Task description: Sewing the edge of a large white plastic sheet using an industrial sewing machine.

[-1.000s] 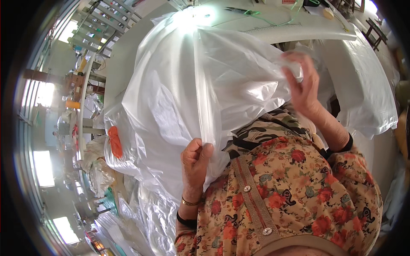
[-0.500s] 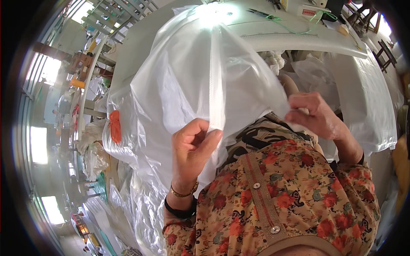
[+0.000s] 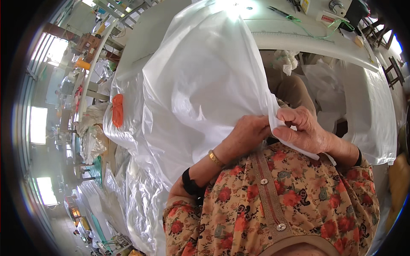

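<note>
Sheet edge, gathered at frame centre.
Left hand (image 3: 245,136) and right hand (image 3: 305,130) both pinch the white plastic sheet (image 3: 200,85); next needs an even pull.

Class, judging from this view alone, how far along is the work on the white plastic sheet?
Done: both hands have gathered one edge of the white plastic sheet. In hand: left hand and right hand pinch it together at chest height. Left: most of the sheet hangs loose, unhandled.

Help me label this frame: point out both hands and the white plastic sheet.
left hand (image 3: 245,136), head view, back of the hand
right hand (image 3: 305,132), head view, back of the hand
white plastic sheet (image 3: 200,85), head view, broad middle of the sheet
</note>
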`<state>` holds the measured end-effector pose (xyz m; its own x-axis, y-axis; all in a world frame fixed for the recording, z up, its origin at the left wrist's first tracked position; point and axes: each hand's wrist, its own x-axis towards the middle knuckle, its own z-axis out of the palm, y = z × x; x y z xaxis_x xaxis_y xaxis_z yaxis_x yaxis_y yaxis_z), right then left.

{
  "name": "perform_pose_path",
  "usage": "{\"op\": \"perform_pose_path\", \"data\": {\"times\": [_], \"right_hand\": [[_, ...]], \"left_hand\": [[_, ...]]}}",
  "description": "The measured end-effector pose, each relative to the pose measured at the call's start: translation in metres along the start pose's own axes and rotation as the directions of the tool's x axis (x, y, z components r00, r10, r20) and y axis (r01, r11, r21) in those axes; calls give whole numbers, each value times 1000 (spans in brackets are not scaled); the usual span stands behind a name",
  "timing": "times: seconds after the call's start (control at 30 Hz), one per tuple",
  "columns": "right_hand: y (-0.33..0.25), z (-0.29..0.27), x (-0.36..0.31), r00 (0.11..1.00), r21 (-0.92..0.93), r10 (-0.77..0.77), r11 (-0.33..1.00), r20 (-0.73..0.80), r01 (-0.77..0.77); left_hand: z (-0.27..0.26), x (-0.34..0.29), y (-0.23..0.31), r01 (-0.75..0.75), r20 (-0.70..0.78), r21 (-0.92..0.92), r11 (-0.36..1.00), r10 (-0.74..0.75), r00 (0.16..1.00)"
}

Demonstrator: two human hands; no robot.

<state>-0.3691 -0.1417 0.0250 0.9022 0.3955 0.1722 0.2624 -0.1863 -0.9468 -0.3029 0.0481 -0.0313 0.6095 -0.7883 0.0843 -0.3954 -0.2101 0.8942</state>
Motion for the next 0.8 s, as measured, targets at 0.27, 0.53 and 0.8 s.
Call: {"op": "perform_pose_path", "data": {"times": [0.27, 0.53, 0.8], "right_hand": [[4, 0, -8, 1000, -70, 19, 997, -16, -20], [-16, 24, 15, 976, -217, -84, 968, 202, 128], [-13, 45, 24, 906, -389, -272, 835, 325, 390]], "left_hand": [[-45, -42, 61, 142, -305, -130, 981, -176, 936], [-35, -43, 70, 175, -240, -78, 982, -189, 952], [-38, -50, 55, 231, -309, -231, 945, -297, 904]]}}
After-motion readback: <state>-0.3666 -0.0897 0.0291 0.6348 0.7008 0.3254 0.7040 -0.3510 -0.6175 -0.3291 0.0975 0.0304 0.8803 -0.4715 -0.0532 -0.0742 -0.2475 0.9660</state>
